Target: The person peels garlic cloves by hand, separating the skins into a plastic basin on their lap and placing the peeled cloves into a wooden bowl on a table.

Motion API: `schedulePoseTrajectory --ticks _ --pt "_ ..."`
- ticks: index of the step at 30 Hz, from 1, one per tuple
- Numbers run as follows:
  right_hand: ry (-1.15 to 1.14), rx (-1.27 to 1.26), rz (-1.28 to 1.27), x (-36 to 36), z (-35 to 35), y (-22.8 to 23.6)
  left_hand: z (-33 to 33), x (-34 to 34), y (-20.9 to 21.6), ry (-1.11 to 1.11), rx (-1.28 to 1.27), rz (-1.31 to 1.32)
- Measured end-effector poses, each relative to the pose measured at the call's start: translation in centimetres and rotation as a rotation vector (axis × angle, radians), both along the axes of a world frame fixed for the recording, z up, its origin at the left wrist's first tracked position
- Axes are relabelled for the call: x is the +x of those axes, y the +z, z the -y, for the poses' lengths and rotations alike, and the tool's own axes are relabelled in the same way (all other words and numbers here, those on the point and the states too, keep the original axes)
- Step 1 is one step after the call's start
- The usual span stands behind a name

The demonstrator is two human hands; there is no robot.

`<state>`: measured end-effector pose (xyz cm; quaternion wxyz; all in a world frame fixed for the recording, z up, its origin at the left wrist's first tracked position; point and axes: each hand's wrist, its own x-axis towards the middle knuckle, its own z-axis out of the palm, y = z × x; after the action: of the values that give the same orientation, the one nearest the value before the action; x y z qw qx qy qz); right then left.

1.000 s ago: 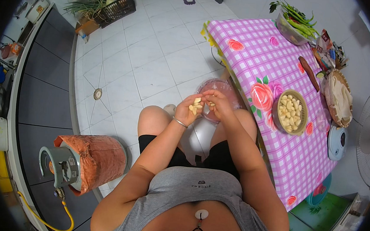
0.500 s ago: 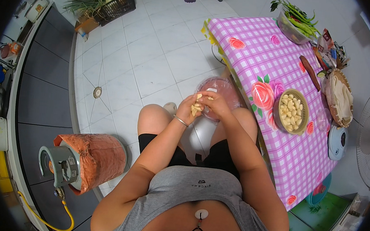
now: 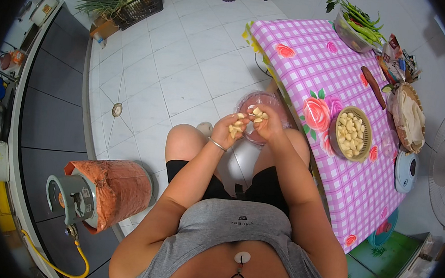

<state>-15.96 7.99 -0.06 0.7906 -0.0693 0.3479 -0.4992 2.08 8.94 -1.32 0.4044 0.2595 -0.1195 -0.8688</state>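
Both my hands are over my lap, close together but apart from each other. Several peeled garlic cloves (image 3: 235, 130) lie in my left hand (image 3: 227, 129), whose fingers curl around them. More garlic cloves (image 3: 258, 113) are held in the fingers of my right hand (image 3: 270, 124). Just beyond the hands, on the floor, is a round pinkish bin (image 3: 277, 108) lined with clear plastic, partly hidden by my right hand. To the right, a round plastic basket (image 3: 367, 142) full of peeled garlic cloves (image 3: 350, 132) stands on the table.
A checked pink tablecloth (image 3: 292, 45) covers the table on my right. On it are a bowl of green peppers (image 3: 353, 37), a brown knife-shaped thing (image 3: 374, 88) and a woven basket (image 3: 417, 123). An orange-wrapped gas cylinder (image 3: 124, 189) stands at left, and a fan (image 3: 443, 161) at far right.
My hands were touching and have moved slightly apart. The right hand has turned, and garlic cloves now show in its fingers; the left still holds its cloves.
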Motion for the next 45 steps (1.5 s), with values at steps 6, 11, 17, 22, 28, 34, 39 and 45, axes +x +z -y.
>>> schedulePoseTrajectory --ticks 6,11,17,22,28,34,39,45 --pt "0.073 -0.16 -0.285 1.0 -0.6 0.4 0.0 0.0 -0.1 -0.012 0.025 0.044" --pt "0.29 -0.25 -0.448 2.1 -0.8 0.4 -0.1 -0.1 -0.4 -0.053 -0.037 0.144" --pt "0.329 -0.287 -0.278 1.7 -0.7 0.3 -0.3 -0.3 0.2 -0.069 -0.138 0.183" --pt "0.11 -0.144 -0.041 0.9 -0.3 -0.1 -0.2 -0.3 0.5 -0.034 -0.114 0.155" --pt "0.056 -0.103 -0.031 0.7 -0.4 1.2 -0.2 0.0 1.3 -0.023 -0.004 -0.003" --pt "0.04 -0.094 -0.117 0.7 -0.5 0.6 -0.1 -0.1 0.9 -0.042 -0.079 0.025" --pt "0.131 -0.13 -0.236 0.6 -0.3 -0.2 -0.3 -0.2 0.9 -0.016 -0.104 0.127" --pt "0.22 -0.093 -0.273 1.5 -0.8 1.3 -0.3 -0.3 0.4 -0.036 -0.109 0.222"
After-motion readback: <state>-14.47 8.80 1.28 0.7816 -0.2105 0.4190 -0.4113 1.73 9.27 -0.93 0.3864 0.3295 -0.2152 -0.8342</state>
